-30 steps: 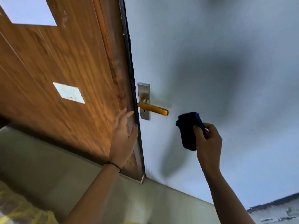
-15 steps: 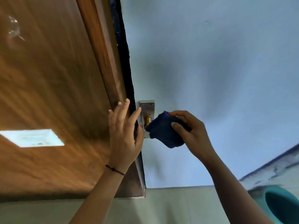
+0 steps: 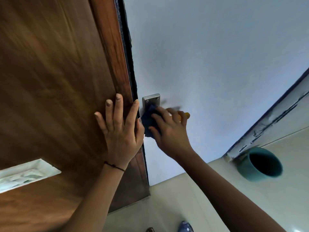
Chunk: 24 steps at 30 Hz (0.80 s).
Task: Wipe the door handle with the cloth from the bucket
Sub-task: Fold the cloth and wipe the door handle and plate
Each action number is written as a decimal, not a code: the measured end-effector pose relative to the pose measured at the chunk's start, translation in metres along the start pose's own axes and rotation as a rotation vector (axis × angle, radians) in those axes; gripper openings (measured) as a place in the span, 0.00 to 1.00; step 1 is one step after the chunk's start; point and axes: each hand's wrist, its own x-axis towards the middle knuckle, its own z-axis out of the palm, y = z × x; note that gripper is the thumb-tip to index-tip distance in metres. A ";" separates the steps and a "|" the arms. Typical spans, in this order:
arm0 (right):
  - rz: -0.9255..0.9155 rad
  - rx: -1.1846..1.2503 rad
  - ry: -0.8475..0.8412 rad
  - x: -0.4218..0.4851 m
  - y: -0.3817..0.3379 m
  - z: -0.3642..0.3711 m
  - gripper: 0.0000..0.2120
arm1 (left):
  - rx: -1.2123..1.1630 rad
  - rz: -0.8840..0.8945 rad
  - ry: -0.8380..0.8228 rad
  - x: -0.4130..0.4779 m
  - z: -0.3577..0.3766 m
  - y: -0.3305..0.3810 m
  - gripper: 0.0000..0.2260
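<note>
Your left hand (image 3: 120,131) lies flat against the wooden door (image 3: 55,91), fingers spread and pointing up, palm pressed on the wood close to the door's edge; its grip is open and holds nothing. A thin black band (image 3: 114,166) circles that wrist. Your right hand (image 3: 168,129) reaches in from the lower right, forearm angled up and to the left, and its grip is closed around the dark blue cloth (image 3: 149,121), fingers curled over it. The cloth is bunched against the door handle (image 3: 186,115), right beside your left thumb, and the hand looks slightly blurred.

To the right, down on the pale floor (image 3: 192,198), stands the teal bucket (image 3: 257,166), well apart from the handle; its inside looks dark. A light rectangular panel (image 3: 26,173) sits in the door at lower left. A dark strip (image 3: 127,47) runs along the door's edge where it meets the pale wall (image 3: 209,56).

Of the handle, you can see only the yellow-orange tip poking out past your right fingers (image 3: 183,121); the cloth and your hand cover the rest of the lever. Above the cloth, the top of the silver metal plate (image 3: 151,99) shows, with small screws near its upper corners.
</note>
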 end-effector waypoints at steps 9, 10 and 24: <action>-0.058 -0.267 0.006 -0.001 0.033 -0.002 0.21 | -0.017 0.000 -0.009 0.000 -0.001 -0.002 0.24; -0.038 -0.264 0.005 -0.002 0.035 -0.003 0.20 | -0.010 0.007 -0.007 -0.001 -0.001 -0.002 0.25; 0.064 -0.240 -0.160 0.002 0.043 -0.011 0.23 | 0.028 0.028 -0.005 -0.001 0.001 -0.002 0.26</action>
